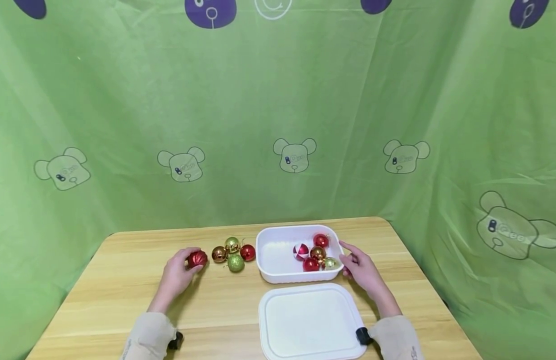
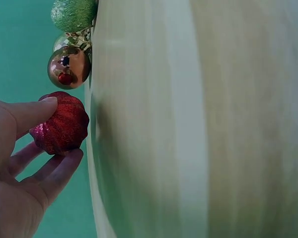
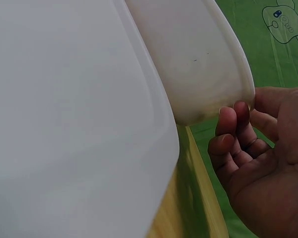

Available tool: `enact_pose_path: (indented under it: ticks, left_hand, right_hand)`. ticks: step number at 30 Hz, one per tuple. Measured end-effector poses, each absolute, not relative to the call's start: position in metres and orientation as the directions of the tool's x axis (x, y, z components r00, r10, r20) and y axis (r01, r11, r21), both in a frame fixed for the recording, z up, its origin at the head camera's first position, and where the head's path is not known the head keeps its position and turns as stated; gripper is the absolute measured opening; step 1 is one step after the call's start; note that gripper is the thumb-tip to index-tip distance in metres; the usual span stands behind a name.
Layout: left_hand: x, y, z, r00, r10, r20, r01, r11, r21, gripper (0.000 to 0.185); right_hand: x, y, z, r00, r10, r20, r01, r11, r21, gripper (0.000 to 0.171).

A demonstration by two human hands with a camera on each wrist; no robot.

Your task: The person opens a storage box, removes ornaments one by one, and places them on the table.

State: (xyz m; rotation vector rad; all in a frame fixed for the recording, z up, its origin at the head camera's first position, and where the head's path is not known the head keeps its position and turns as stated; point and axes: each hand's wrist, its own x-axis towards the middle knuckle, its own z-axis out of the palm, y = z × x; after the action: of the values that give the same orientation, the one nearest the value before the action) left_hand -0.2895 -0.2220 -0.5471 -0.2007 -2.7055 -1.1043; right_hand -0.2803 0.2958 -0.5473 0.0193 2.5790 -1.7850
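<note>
A red, ridged, glittery Christmas ball (image 1: 197,259) is pinched between the thumb and fingers of my left hand (image 1: 178,270), close over the table. In the left wrist view the same red ball (image 2: 64,124) sits at the fingertips, near a shiny bronze ball (image 2: 69,67). My right hand (image 1: 361,267) grips the right end of a white plastic box (image 1: 278,277). The right wrist view shows curled fingers (image 3: 227,121) at the box wall (image 3: 203,84). Inside the box lie a red-and-white ball (image 1: 301,252) and several red, bronze and gold-green ones.
Beside the box stands a cluster: a bronze ball (image 1: 219,254), a shiny green-gold ball (image 1: 232,244), a glittery green ball (image 1: 236,263) and a red ball (image 1: 248,252). A white lid (image 1: 311,320) lies in front of the box. Green curtains (image 1: 242,190) surround the wooden table (image 1: 215,320).
</note>
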Motion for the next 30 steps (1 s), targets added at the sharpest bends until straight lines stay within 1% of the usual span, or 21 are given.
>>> enact_pose_path:
  ticks: [11, 18, 25, 30]
  left_hand:
    - [-0.2878, -0.2203, -0.549, -0.955, 0.051, 0.291, 0.237, 0.72, 0.652, 0.054]
    - [-0.2865, -0.2197, -0.5487, -0.959, 0.045, 0.281, 0.226, 0.719, 0.657, 0.056]
    - [-0.2867, -0.2198, -0.5479, -0.968, 0.033, 0.248, 0.201, 0.693, 0.692, 0.058]
    - [-0.286, -0.2196, -0.5473, -0.966, 0.035, 0.257, 0.207, 0.701, 0.683, 0.058]
  right_hand:
    - [-0.2831, 0.2975, -0.5493, -1.0, 0.01, -0.013, 0.016, 0.353, -0.936, 0.056]
    - [-0.2845, 0.2975, -0.5521, -1.0, 0.001, -0.029, 0.027, 0.356, -0.934, 0.056]
    - [-0.2826, 0.297, -0.5501, -1.0, 0.008, -0.011, 0.013, 0.357, -0.934, 0.056]
    - [-0.2821, 0.2969, -0.5499, -1.0, 0.01, -0.008, 0.011, 0.353, -0.936, 0.057]
